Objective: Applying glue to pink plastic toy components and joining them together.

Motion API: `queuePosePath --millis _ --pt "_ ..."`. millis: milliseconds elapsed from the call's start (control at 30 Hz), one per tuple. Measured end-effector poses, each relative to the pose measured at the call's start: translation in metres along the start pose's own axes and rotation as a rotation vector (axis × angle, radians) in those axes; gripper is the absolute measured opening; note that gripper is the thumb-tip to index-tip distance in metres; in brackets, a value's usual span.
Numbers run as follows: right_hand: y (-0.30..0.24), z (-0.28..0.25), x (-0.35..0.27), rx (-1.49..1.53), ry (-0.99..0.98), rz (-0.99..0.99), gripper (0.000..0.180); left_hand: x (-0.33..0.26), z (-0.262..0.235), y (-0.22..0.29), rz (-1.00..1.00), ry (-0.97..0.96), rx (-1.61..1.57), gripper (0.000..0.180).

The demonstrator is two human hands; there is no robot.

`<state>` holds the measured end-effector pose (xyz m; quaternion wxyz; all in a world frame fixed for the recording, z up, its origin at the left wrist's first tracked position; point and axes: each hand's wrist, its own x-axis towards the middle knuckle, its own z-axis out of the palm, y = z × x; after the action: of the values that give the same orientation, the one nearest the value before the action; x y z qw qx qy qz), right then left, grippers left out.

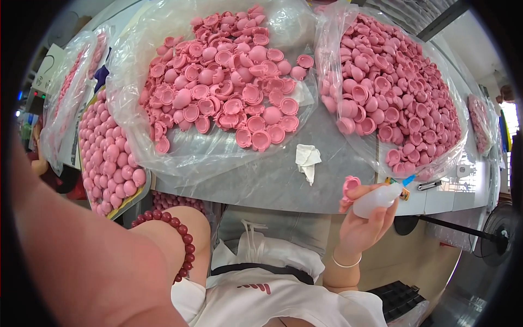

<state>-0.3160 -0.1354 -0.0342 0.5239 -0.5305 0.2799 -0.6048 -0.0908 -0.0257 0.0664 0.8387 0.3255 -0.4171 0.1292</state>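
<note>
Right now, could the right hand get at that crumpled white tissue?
Probably yes: the tissue lies close by on the grey tabletop, nothing between. But the right hand holds a white bottle and pink shell, so it may need freeing.

1. Bright, even light; glare streaks the plastic bag [289, 24] and the bench [340, 166] at right.
2. The far-right window [510, 114] blows out to white.
3. Pink shells [250, 94] look crisp; the close left arm [98, 261] blurs.
4. Straight edges bend toward the black rim.

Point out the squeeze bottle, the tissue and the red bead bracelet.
Squeeze bottle [372, 201]: head view, on its white body.
Tissue [308, 157]: head view, on its upper part.
Red bead bracelet [187, 238]: head view, on one bead.
</note>
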Motion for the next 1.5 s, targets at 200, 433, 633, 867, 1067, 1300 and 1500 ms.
queuePosePath --millis 200,433,633,867,1067,1300,1500 --pt "-0.003 -0.022 0.003 -0.008 0.086 0.012 0.038 0.005 0.012 0.002 0.013 -0.100 0.004 0.046" --pt "0.000 -0.025 0.003 -0.017 0.060 0.031 0.036 0.004 0.013 0.009 0.000 -0.168 -0.032 0.044" --pt "0.008 -0.022 0.003 -0.011 0.042 0.044 0.035 -0.007 0.013 0.008 -0.045 -0.149 -0.061 0.043" --pt "0.009 -0.014 0.007 -0.011 0.011 0.063 0.037 -0.016 0.037 -0.015 -0.058 -0.152 -0.084 0.042" --pt "0.013 -0.017 0.013 -0.042 0.028 0.087 0.039 -0.094 0.003 -0.039 -0.427 -0.358 0.112 0.021" --pt "-0.003 -0.012 0.002 0.052 -0.119 0.258 0.047 -0.133 0.024 -0.026 -0.704 -0.836 0.048 0.041" --pt "0.004 -0.007 0.000 0.023 -0.040 0.200 0.044 -0.085 0.000 -0.029 -0.401 -0.472 0.105 0.033"
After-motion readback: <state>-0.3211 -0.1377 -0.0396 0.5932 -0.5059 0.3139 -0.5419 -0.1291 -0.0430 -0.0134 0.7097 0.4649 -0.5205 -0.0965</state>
